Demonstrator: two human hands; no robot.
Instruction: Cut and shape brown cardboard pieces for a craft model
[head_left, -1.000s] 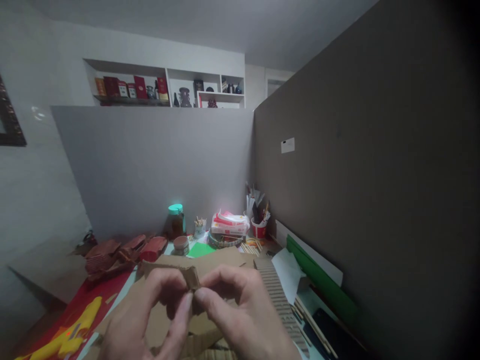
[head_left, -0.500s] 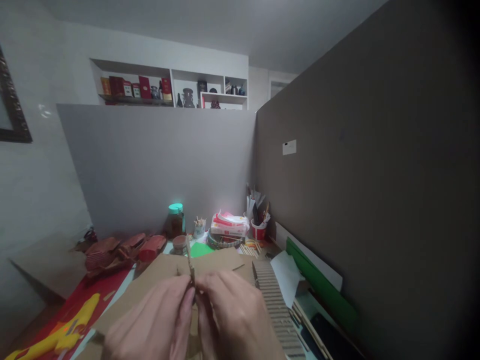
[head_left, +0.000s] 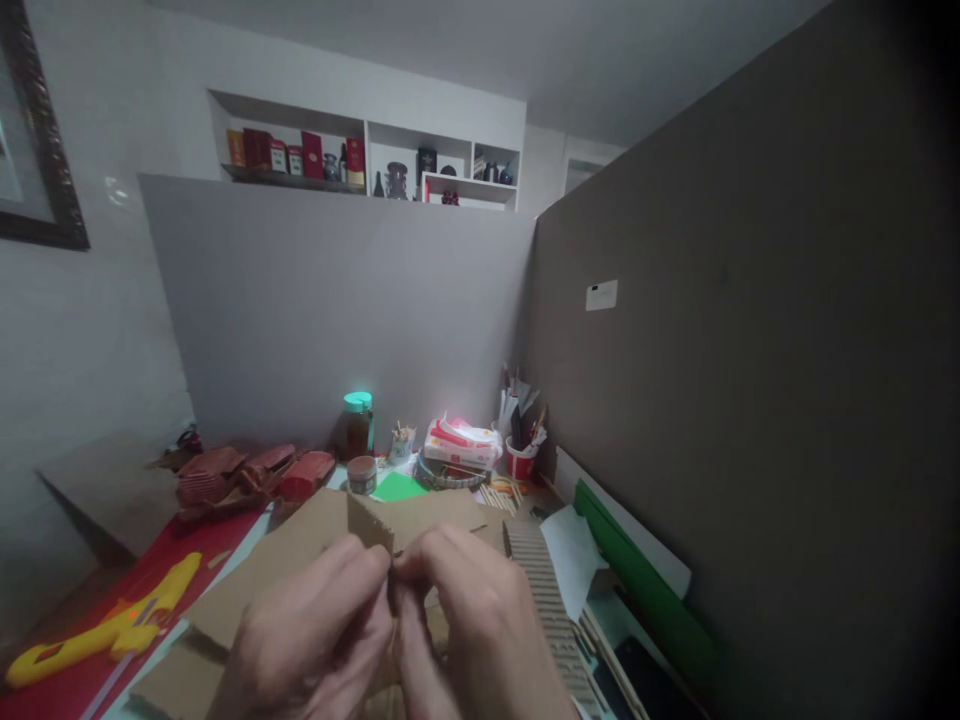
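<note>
Both of my hands meet low in the middle of the view, above a flat brown cardboard sheet (head_left: 300,545). My left hand (head_left: 315,630) and my right hand (head_left: 469,620) pinch a small piece of corrugated cardboard (head_left: 370,522) between their fingertips. The piece sticks up above my fingers, its toothed edge showing. The fingers of both hands are closed together and touch each other around it.
A corrugated cardboard strip (head_left: 547,600) and white paper (head_left: 574,550) lie to the right, beside green sheets (head_left: 637,570). Red cardboard models (head_left: 247,475), a jar with a teal lid (head_left: 358,425), a red pen cup (head_left: 519,455) and a yellow glue gun (head_left: 105,630) crowd the table. Grey partitions enclose it.
The cardboard piece, held broadside a second ago, has been turned in my fingers and my hands have closed tighter together. The camera has tipped slightly down and left.
</note>
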